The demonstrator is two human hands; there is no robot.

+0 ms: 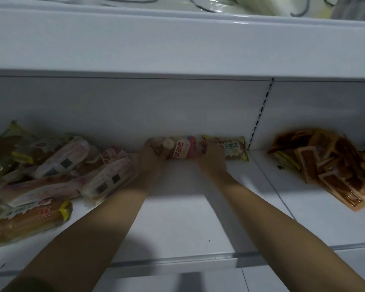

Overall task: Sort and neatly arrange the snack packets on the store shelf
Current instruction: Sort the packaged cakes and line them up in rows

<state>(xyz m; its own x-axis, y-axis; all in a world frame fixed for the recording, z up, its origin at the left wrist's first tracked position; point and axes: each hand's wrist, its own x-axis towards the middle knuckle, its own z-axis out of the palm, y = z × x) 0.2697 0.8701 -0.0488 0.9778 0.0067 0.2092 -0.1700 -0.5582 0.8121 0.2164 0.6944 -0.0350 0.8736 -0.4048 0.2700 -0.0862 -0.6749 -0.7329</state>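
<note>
Along the shelf's [177, 218] left edge I see a loose heap of pink-and-white packets [76, 171] with dark code squares, over yellow-trimmed packets [27, 218]; their print is too blurred to read. My left hand [151, 160] curls round the left end of a pink packet [180, 149] lying against the back wall, whose red-bordered label I can't read. My right hand [212, 158] grips its right end, just beside a yellow-edged packet [235, 150] bearing "王". Past the slotted upright [259, 114], orange-brown sachets [329, 163] pile toward the right edge.
</note>
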